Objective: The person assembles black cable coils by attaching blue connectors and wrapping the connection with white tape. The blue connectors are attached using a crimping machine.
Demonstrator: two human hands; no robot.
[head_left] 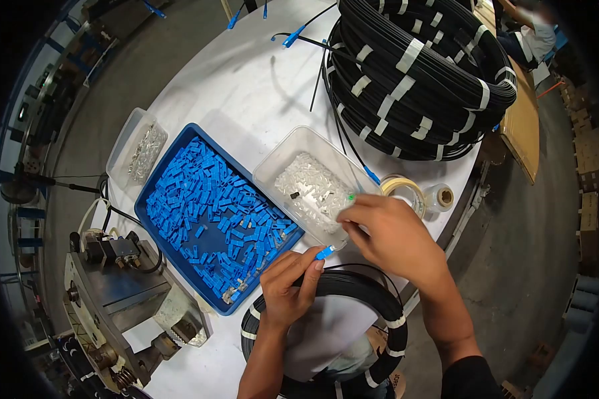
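Note:
My left hand (287,287) pinches a small blue fiber-optic connector (324,253) with a whitish tip, in front of the clear plastic bin. Just right of it, my right hand (400,238) is closed over the near right corner of that bin (267,161), fingertips bent together. Whatever those fingers hold, if anything, is hidden. Small translucent caps (307,178) fill the bin, with a few dark bits among them. A green speck (351,197) shows beside my right fingers. Below my hands lies a coil of black cable (333,284) bound with white tape.
A blue tray (154,229) holds many blue connector housings (203,179). Left of it stand a clear box (118,156) of small parts and a metal bench press (113,299). Large taped black cable coils (406,86) are stacked behind, near tape rolls (406,189). Another person (532,36) sits far right.

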